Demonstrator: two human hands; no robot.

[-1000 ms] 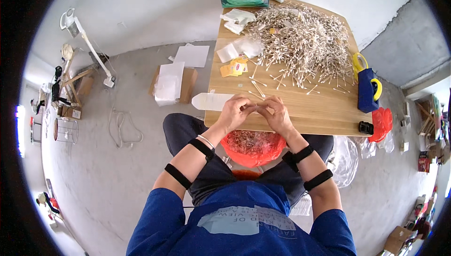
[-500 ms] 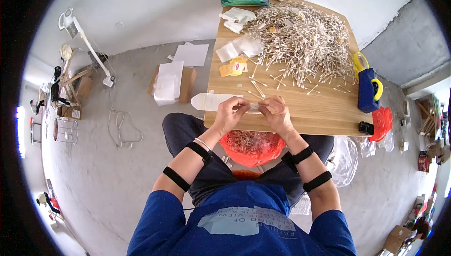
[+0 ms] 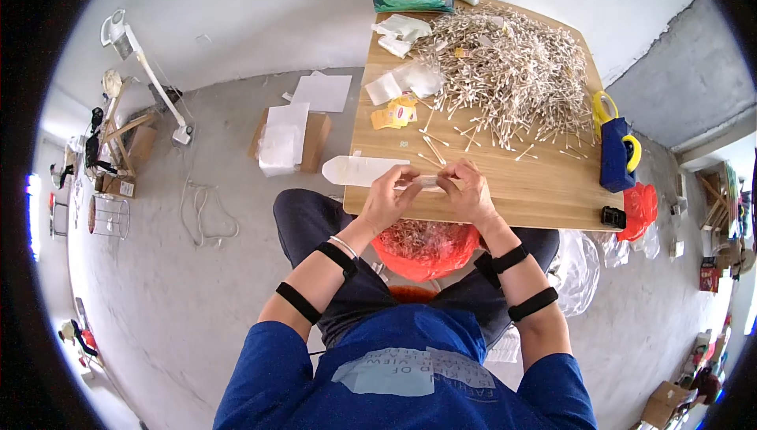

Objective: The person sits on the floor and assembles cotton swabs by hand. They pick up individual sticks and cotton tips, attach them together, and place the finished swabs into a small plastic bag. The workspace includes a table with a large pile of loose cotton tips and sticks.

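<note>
Over the near edge of the table, my left hand and my right hand face each other with fingertips pinched. Between them they hold a small whitish, see-through packet; fingers cover both its ends, so its contents cannot be made out. A flat white strip with a pointed left end lies by my left hand. A few loose cotton swabs rest just beyond my fingers. Farther back spreads a large heap of cotton swabs. Yellow cards and clear plastic bags lie left of it.
A blue tape dispenser with yellow rolls stands at the table's right edge, near a small black device. Below the table edge, between my legs, sits a red bag of swabs. A cardboard box with white sheets is on the floor at left.
My fingers have shifted slightly on the small packet, and more of it shows between them. The things on the table have stayed in place.
</note>
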